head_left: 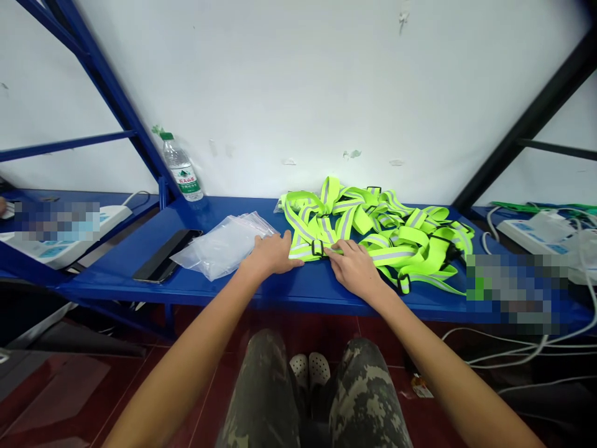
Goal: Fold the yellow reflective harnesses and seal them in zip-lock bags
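A tangled pile of neon-yellow straps with grey reflective stripes lies on the blue table. One reflective strap runs along the pile's near left side, with a black plastic buckle on it. My left hand is closed at the strap's left end, thumb toward me and fingers bent over it. Just right of the buckle, my right hand has its fingertips closed on the same strap. Clear plastic bags lie stacked beside my left hand, which overlaps their right edge.
A dark phone lies left of the bags. Behind it, a water bottle stands against the white wall. Blue metal posts frame the left side. White devices stand at both sides, and white cables hang at the right.
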`<action>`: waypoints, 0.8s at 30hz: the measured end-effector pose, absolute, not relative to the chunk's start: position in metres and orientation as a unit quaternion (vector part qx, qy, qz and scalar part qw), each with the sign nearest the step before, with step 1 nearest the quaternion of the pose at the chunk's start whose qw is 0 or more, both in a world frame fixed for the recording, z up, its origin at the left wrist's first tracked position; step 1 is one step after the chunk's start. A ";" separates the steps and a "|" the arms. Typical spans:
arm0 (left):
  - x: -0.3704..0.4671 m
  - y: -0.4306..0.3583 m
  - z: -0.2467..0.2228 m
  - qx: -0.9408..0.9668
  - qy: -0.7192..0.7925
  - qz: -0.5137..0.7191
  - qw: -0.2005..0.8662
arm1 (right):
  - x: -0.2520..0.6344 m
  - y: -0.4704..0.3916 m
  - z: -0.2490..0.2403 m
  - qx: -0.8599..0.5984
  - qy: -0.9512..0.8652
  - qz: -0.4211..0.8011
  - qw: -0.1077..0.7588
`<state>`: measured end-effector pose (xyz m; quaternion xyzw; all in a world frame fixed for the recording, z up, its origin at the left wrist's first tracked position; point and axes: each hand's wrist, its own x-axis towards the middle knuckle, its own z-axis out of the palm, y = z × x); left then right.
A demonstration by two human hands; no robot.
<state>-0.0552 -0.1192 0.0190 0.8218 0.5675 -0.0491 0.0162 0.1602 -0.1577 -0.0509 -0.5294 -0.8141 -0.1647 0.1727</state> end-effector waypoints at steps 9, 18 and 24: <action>-0.069 -0.095 0.030 0.818 0.552 -0.083 0.137 | 0.162 -0.159 -0.052 -0.530 -0.811 -0.160 0.188; -0.081 -0.090 0.068 0.773 0.605 -0.027 0.190 | 0.165 -0.155 -0.058 -0.518 -0.819 -0.138 0.204; -0.053 -0.084 0.046 0.720 0.587 0.336 0.155 | 0.161 -0.157 -0.055 -0.534 -0.810 -0.138 0.199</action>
